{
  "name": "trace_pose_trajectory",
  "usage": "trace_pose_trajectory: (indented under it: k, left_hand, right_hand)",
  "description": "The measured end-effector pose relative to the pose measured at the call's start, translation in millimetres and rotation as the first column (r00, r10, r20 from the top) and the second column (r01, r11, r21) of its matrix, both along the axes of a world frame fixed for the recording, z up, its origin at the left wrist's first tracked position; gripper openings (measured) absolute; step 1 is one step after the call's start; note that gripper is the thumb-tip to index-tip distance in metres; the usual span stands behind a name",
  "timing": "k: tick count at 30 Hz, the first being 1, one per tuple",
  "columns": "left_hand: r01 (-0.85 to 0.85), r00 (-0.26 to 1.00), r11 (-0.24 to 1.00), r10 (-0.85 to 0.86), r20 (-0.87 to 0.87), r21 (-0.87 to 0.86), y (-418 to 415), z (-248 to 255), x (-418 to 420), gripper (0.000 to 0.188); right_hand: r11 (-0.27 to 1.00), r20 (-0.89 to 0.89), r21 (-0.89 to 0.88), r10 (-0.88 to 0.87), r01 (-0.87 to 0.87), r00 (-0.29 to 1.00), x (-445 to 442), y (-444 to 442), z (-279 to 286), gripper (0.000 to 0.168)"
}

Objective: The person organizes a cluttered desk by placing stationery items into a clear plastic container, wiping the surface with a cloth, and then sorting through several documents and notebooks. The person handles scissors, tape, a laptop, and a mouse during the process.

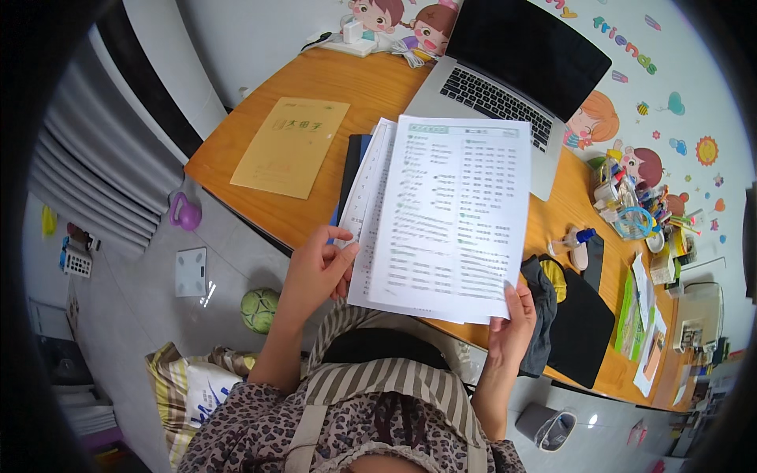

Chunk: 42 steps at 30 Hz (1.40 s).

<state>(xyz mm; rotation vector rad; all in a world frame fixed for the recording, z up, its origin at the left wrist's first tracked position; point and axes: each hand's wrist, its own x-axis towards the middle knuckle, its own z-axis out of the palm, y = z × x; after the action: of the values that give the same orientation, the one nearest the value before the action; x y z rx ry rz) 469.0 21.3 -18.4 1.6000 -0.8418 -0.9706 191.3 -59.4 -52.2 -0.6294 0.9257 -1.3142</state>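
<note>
Several printed paper sheets (pixel 452 219) are held up in front of me, fanned a little, their print blurred. My right hand (pixel 516 310) pinches the top sheets at their lower right corner. My left hand (pixel 331 263) grips the left edge of the lower sheets (pixel 374 171), thumb on top. Under the papers, a dark blue folder (pixel 353 155) partly shows on the wooden desk (pixel 260 219). A tan exercise book (pixel 290 148) lies flat to the left. Behind the sheets stands an opened laptop (pixel 502 88) with a dark screen; the papers hide part of its near side.
On the right are a clear bottle with a blue cap (pixel 571 241), dark cloth (pixel 538 319), a black mat (pixel 582 331) and a basket of pens (pixel 621 195). A power strip (pixel 352 44) sits at the back. A green ball (pixel 260 310) rests on the floor.
</note>
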Motion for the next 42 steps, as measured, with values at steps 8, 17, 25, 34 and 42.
trace_pose_trajectory:
  k: [8, 17, 25, 34, 42]
  left_hand:
    - [0.018, 0.999, 0.999, -0.020, 0.038, 0.049, 2.1, 4.9, -1.5, 0.028]
    - [0.038, 0.991, 0.994, -0.050, 0.125, 0.099, -3.0, 4.4, -1.6, 0.036]
    - [0.085, 0.985, 0.996, -0.089, 0.145, 0.031, 0.5, 1.3, -1.5, 0.040]
    - [0.082, 0.984, 0.997, -0.080, 0.160, -0.005, 1.6, -2.8, -0.8, 0.023]
    - [0.134, 0.925, 0.980, -0.070, 0.374, -0.150, 3.3, 10.5, -35.0, 0.018]
  right_hand:
    - [0.957, 0.903, -0.026, 0.147, -0.289, 0.404, -35.5, -10.9, -37.3, 0.028]
    - [0.953, 0.917, -0.045, 0.158, -0.300, 0.365, -36.1, -18.5, -36.0, 0.024]
    - [0.967, 0.851, -0.083, 0.195, -0.241, 0.488, -36.8, -14.3, -38.2, 0.023]
    - [0.995, 0.007, -0.003, 0.102, -0.102, 0.995, -25.4, 3.7, -8.6, 0.017]
    - [0.980, -0.415, -0.024, 0.169, -0.197, 0.894, -25.5, 13.7, -12.9, 0.015]
